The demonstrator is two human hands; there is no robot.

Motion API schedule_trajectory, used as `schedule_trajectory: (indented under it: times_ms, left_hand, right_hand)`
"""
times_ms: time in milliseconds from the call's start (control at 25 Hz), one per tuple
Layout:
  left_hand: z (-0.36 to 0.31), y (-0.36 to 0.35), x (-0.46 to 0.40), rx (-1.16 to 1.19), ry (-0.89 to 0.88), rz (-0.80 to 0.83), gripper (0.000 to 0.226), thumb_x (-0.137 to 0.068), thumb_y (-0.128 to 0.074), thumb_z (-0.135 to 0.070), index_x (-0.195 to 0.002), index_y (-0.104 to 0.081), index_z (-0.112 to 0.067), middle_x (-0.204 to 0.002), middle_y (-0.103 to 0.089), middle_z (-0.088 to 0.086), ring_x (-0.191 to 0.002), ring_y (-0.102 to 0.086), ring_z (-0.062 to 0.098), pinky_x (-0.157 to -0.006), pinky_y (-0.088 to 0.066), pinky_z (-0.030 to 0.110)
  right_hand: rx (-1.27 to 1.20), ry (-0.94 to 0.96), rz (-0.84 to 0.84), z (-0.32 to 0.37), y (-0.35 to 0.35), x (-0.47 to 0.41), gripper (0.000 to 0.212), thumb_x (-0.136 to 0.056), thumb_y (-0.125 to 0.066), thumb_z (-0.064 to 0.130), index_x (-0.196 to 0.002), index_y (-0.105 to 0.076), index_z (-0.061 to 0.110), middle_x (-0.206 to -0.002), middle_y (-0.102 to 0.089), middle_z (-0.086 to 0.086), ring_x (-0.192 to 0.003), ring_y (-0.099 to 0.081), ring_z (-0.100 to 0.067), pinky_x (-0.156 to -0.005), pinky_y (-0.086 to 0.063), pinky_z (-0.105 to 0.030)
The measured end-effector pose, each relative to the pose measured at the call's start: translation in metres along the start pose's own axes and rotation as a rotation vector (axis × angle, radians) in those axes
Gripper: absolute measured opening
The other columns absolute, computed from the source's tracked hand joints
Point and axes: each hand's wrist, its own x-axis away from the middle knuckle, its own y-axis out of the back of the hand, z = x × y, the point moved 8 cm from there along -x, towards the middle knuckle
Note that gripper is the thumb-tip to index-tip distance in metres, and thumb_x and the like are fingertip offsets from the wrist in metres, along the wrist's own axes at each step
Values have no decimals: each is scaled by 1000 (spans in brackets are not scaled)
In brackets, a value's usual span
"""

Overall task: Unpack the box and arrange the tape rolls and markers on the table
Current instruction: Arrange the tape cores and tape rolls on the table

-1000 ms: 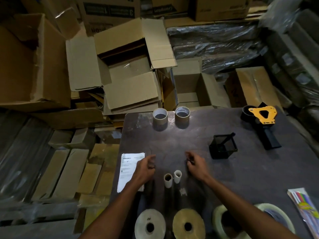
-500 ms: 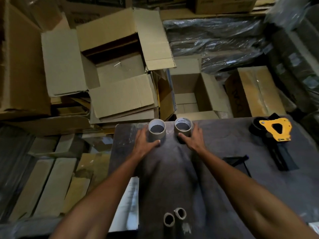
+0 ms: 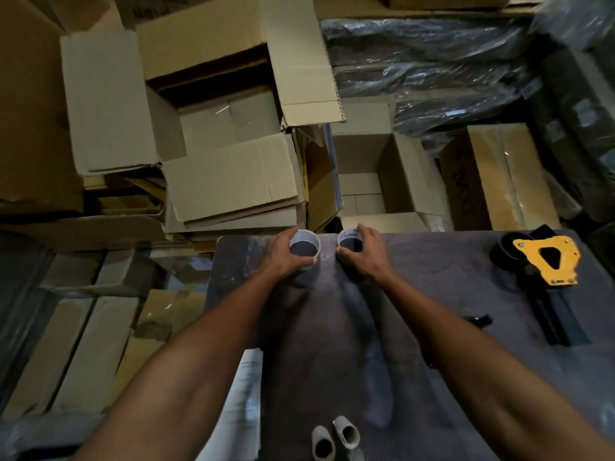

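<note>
Head view: a person leans over a dark table (image 3: 432, 327) in a storeroom, both bare arms stretched to its far edge. Left hand (image 3: 283, 257) is wrapped around a pale roll (image 3: 304, 249) standing on end, thumb on its near side and fingers curled behind it. Right hand (image 3: 366, 257) is clamped the same way on a second roll (image 3: 347, 239), just beside the first and apart from it by a narrow gap. Both rolls stand at the far edge, toward the far left corner, their hollow cores facing up. Two small cores (image 3: 336, 439) stand together at the near edge, between the forearms. A white sheet (image 3: 244, 400) lies along the left edge, partly under the left forearm. A tape gun (image 3: 545, 261) with a yellow plate lies near the far right corner, its black handle pointing toward the near edge. Beyond the far edge sit open cartons: a large box (image 3: 219, 128) with its flaps spread, and a smaller open box (image 3: 382, 174) right behind the rolls. Plastic-wrapped bundles (image 3: 432, 61) are stacked behind them.
</note>
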Motion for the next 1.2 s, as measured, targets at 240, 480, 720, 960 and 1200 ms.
schedule_trajectory:
  times_ms: [240, 480, 720, 960, 1200]
  left_hand:
    - [17, -15, 40, 72, 15, -5, 103, -49, -85, -55, -141, -46, -32, -138, -51, 6, -128, -46, 26, -105, -44, 45]
    - [35, -30, 119, 64, -21, 10, 106, -45, -85, -62, -139, -49, -33, -136, -57, 1, -126, -51, 20, -103, -49, 40]
    - [43, -48, 189, -24, -73, 57, 108, -36, -83, -73, -133, -56, -36, -131, -63, -2, -122, -56, 16, -101, -50, 38]
    - [38, -61, 232, 38, -92, 102, 80, -63, -81, -58, -134, -58, -29, -131, -63, -5, -119, -59, 11, -105, -46, 35]
    - [31, -56, 249, 17, -88, 0, 45, -95, -43, -54, -101, -75, -21, -84, -75, 0, -80, -68, 15, -73, -53, 35]
  right_hand:
    - [-38, 45, 31, -1, -13, 44, 85, -82, -71, 46, -151, -29, 19, -153, -32, -5, -137, -38, -25, -110, -38, -42]
    - [-43, 79, 122, -12, -23, 120, 87, -82, -74, 40, -152, -28, 18, -156, -30, -5, -140, -35, -23, -113, -34, -37]
    - [-18, 133, 187, -41, -18, 192, 87, -72, -84, 35, -145, -43, 12, -147, -46, -11, -134, -44, -24, -110, -33, -28]
    - [-32, 102, 188, -54, -10, 235, 86, -66, -89, 31, -141, -50, 14, -137, -58, -8, -122, -55, -19, -93, -39, -17]
    - [-39, 127, 257, -55, -10, 252, 87, -73, -85, 26, -147, -41, 13, -150, -43, -8, -135, -43, -19, -103, -29, -16]
